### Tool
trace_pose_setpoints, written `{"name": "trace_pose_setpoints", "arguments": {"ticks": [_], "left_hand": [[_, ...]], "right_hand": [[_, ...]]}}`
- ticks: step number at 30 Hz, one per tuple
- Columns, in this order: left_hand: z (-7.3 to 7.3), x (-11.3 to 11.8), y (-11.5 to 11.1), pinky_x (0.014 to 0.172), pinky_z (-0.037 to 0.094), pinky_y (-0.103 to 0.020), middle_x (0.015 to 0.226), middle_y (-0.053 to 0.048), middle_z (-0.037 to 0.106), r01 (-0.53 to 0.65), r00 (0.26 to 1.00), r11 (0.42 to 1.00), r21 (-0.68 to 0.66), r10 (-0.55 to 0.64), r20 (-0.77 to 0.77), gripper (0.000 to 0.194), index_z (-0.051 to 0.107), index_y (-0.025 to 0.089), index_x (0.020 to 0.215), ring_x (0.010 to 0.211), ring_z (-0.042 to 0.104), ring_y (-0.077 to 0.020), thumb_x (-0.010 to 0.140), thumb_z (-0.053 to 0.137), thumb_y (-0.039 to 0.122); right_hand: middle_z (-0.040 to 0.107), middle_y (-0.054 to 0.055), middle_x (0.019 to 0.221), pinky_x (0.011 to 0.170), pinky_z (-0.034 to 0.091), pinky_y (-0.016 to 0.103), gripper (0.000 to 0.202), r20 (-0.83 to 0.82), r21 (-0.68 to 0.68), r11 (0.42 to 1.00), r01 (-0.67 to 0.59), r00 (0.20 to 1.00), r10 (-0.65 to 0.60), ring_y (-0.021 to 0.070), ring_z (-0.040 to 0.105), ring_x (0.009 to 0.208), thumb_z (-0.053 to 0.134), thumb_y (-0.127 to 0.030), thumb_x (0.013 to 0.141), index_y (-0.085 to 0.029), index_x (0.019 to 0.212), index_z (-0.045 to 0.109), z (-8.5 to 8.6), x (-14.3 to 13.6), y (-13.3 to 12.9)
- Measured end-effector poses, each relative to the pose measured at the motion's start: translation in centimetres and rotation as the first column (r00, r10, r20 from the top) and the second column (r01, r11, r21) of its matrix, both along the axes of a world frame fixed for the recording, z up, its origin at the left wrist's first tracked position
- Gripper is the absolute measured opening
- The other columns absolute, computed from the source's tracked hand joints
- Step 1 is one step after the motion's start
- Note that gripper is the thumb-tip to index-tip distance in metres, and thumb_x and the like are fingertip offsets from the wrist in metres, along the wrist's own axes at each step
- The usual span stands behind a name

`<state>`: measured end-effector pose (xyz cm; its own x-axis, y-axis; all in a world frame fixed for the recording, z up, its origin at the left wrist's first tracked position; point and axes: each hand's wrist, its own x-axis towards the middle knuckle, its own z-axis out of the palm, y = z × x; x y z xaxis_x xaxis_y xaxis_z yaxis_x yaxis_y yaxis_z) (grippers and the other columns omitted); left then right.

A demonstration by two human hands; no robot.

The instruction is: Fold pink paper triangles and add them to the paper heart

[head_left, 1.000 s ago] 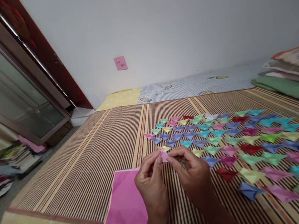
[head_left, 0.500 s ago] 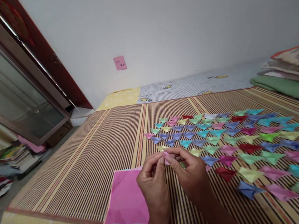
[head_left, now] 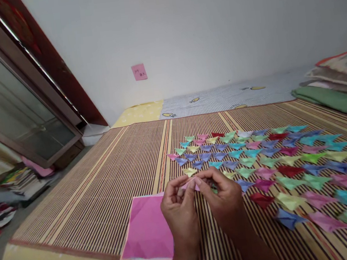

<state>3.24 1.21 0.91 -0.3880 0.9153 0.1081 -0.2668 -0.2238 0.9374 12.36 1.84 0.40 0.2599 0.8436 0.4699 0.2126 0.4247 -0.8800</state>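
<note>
Between my two hands is a small folded piece of pink paper point(head_left: 195, 184), mostly covered by my fingers. My left hand point(head_left: 178, 204) pinches its left side with thumb and forefinger. On the other side, the thumb and fingers of my right hand point(head_left: 223, 195) grip it, with the two thumbs close together. Left of my left hand lies a stack of square paper point(head_left: 147, 229) with a bright pink sheet on top. Rows of folded paper shapes point(head_left: 290, 201) in many colours spread behind and to the right of my hands.
A striped mat point(head_left: 104, 183) covers the bed. Folded bedding and a cushion point(head_left: 336, 99) are piled at the far right. A pink note point(head_left: 139, 72) is stuck on the white wall point(head_left: 200, 31). At the left are a glass-panelled door point(head_left: 9, 90) and a pile of books point(head_left: 18, 179).
The pink paper shows more between my fingers, with a wider flat part visible. Both hands have shifted slightly to the right, still holding it.
</note>
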Motion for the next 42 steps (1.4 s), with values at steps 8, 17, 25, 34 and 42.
{"name": "trace_pose_setpoints", "arguments": {"ticks": [8, 17, 25, 34, 42], "left_hand": [[0.4, -1.8, 0.6, 0.068, 0.055, -0.026, 0.078, -0.006, 0.077, 0.347, 0.923, 0.933, -0.094, -0.357, -0.146, 0.021, 0.076, 0.014, 0.083, 0.073, 0.071, -0.0188, 0.075, 0.083, 0.033], [0.4, -1.1, -0.1, 0.063, 0.046, -0.025, 0.064, -0.002, 0.066, 0.303, 0.931, 0.951, -0.062, -0.310, -0.194, 0.037, 0.069, 0.017, 0.065, 0.063, 0.059, -0.0161, 0.086, 0.072, 0.047], [0.1, -2.5, 0.6, 0.067, 0.043, -0.025, 0.068, -0.001, 0.065, 0.540, 0.810, 0.835, -0.107, -0.550, -0.206, 0.029, 0.069, 0.016, 0.071, 0.067, 0.057, -0.0151, 0.085, 0.075, 0.040], [-1.0, -3.2, 1.1, 0.063, 0.039, -0.023, 0.061, 0.002, 0.059, 0.362, 0.916, 0.927, -0.093, -0.373, -0.147, 0.033, 0.061, 0.017, 0.066, 0.060, 0.050, -0.0121, 0.087, 0.074, 0.040], [-0.9, -3.0, 0.9, 0.060, 0.038, -0.023, 0.059, 0.003, 0.057, 0.327, 0.923, 0.941, -0.080, -0.337, -0.188, 0.035, 0.058, 0.018, 0.065, 0.058, 0.049, -0.0115, 0.088, 0.073, 0.040]], "right_hand": [[0.066, -0.001, 0.068, 0.059, 0.050, 0.026, 0.020, -0.355, -0.197, 0.939, -0.283, 0.913, 0.201, 0.0157, 0.062, 0.062, 0.070, -0.037, 0.085, -0.019, 0.080, 0.067, -0.7, 1.8, 1.0], [0.063, -0.001, 0.066, 0.055, 0.050, 0.025, 0.023, -0.356, -0.205, 0.924, -0.323, 0.904, 0.237, 0.0141, 0.059, 0.058, 0.071, -0.040, 0.083, -0.019, 0.078, 0.065, 0.0, 2.1, 1.0], [0.063, -0.003, 0.061, 0.057, 0.049, 0.026, 0.016, -0.278, -0.212, 0.859, -0.465, 0.872, 0.403, 0.0147, 0.061, 0.058, 0.068, -0.032, 0.085, -0.020, 0.074, 0.065, 0.8, 3.3, 0.9], [0.061, -0.002, 0.067, 0.062, 0.043, 0.027, 0.024, -0.034, -0.225, 0.875, -0.429, 0.901, 0.433, 0.0148, 0.055, 0.065, 0.064, -0.037, 0.092, -0.019, 0.077, 0.068, 0.3, 3.7, 1.0], [0.053, -0.004, 0.062, 0.058, 0.037, 0.026, 0.028, 0.047, -0.183, 0.922, -0.343, 0.933, 0.356, 0.0135, 0.048, 0.061, 0.061, -0.034, 0.093, -0.019, 0.070, 0.063, 0.6, 3.3, 0.7]]}}
